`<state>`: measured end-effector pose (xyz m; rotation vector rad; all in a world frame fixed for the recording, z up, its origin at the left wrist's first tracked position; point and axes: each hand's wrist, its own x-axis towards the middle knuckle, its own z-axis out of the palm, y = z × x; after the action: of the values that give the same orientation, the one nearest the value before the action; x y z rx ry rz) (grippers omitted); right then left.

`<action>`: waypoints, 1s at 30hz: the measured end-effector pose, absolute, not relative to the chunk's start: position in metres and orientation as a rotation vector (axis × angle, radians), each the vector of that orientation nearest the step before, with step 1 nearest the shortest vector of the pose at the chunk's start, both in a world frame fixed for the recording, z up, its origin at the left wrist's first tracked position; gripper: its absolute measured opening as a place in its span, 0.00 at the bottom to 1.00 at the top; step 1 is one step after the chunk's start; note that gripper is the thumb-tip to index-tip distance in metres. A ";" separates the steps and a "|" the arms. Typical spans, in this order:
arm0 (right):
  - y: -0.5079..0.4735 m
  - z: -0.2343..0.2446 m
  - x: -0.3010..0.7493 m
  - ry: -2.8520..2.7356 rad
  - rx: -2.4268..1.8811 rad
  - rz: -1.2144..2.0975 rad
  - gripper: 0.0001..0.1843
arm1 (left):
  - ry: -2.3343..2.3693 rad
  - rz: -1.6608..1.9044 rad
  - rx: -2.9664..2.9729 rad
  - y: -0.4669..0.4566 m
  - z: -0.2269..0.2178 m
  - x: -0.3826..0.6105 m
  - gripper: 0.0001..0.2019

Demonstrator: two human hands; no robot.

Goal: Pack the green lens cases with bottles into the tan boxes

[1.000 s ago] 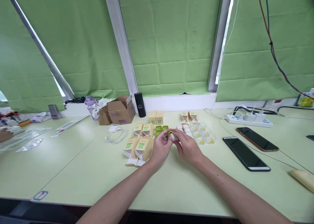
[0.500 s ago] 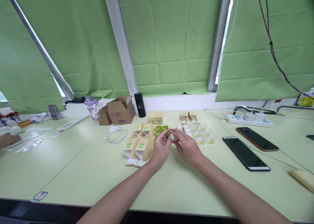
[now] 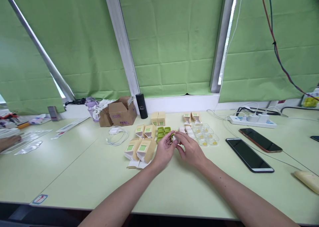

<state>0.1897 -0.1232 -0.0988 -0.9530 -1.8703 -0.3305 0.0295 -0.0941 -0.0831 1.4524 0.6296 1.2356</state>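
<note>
My left hand [image 3: 163, 151] is closed around a small green cup [image 3: 171, 137], mostly hidden by the fingers. My right hand [image 3: 191, 151] pinches a small white piece [image 3: 175, 139] against that cup; whether it sits inside cannot be made out. Just left of my hands stand several green cups [image 3: 160, 134] in rows. Small white-pink blocks [image 3: 189, 133] lie behind my right hand. Next to them are several clear plastic cups [image 3: 204, 142] with yellow in the bottom.
Opened cardboard boxes [image 3: 143, 148] with green labels stand left of my hands, closed ones [image 3: 158, 118] behind. Two phones [image 3: 250, 155], a power strip [image 3: 253, 121] and cables occupy the right. A black bottle [image 3: 142, 106] and brown carton [image 3: 122, 111] stand at the back. Another person's hand [image 3: 10, 142] is far left.
The white piece has turned slightly between my fingers against the green cup. Both hands remain together in nearly the same place.
</note>
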 end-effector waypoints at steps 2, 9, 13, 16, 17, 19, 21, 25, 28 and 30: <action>-0.123 -0.099 0.190 -1.862 -0.957 -0.336 0.25 | 0.633 1.234 1.456 -0.095 -0.082 0.029 0.29; -0.121 -0.098 0.189 -1.851 -0.971 -0.358 0.22 | 0.636 1.259 1.475 -0.095 -0.080 0.029 0.25; -0.120 -0.098 0.189 -1.849 -0.968 -0.364 0.21 | 0.649 1.264 1.478 -0.095 -0.079 0.029 0.24; -0.120 -0.098 0.189 -1.847 -0.966 -0.370 0.20 | 0.652 1.262 1.476 -0.095 -0.079 0.029 0.24; -0.120 -0.098 0.189 -1.846 -0.965 -0.369 0.20 | 0.649 1.262 1.474 -0.095 -0.078 0.029 0.24; -0.120 -0.098 0.189 -1.843 -0.961 -0.362 0.20 | 0.640 1.263 1.467 -0.095 -0.078 0.029 0.24; -0.121 -0.098 0.189 -1.844 -0.959 -0.338 0.22 | 0.641 1.266 1.452 -0.095 -0.079 0.030 0.25; -0.123 -0.096 0.189 -1.859 -0.964 -0.226 0.27 | 0.650 1.259 1.394 -0.094 -0.080 0.029 0.27; -0.125 -0.096 0.189 -1.845 -0.984 -0.136 0.33 | 0.643 1.231 1.361 -0.091 -0.081 0.027 0.29; -0.125 -0.096 0.189 -1.823 -0.997 -0.107 0.33 | 0.631 1.224 1.352 -0.088 -0.083 0.026 0.31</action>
<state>0.1892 -0.1251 -0.0959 -0.9971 -1.8233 -0.1067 0.0255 -0.0882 -0.0825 1.3519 0.6308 1.2242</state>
